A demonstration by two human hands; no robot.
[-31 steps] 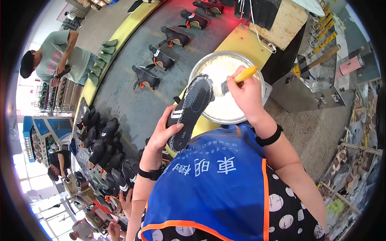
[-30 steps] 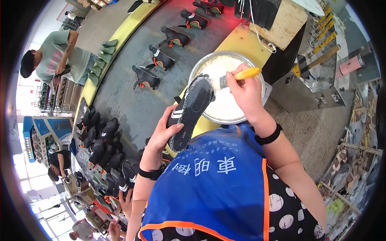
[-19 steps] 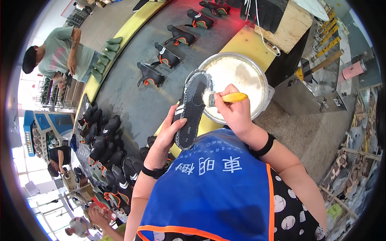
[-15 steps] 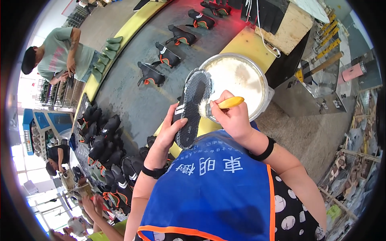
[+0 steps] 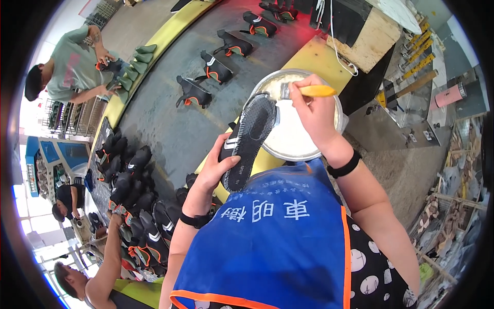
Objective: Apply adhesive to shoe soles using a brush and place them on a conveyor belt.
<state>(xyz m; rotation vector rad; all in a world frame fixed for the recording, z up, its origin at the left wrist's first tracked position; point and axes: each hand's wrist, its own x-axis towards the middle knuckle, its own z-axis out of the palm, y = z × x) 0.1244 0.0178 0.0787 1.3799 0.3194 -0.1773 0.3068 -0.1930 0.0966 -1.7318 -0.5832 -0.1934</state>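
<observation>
My left hand grips a black shoe upper, its stitched bottom turned up, thumb near the lower end. White stripes show on its left side. In my right hand is a yellow-handled brush. Its bristles are over the upper left part of a round metal basin with white paste-like stuff in it, close to the upper end of the shoe. I cannot tell whether the bristles touch the paste or the shoe.
Several black and orange shoe uppers stand in a row on the grey belt. More lie heaped at the left. Green shoe lasts line the yellow edge beside a co-worker. Another person reaches into the heap. A white cable hangs far right.
My right hand has carried the brush from the shoe's right edge up and right, over the basin. The shoe tilts slightly more. At lower left, the person's arm now reaches into the heap.
</observation>
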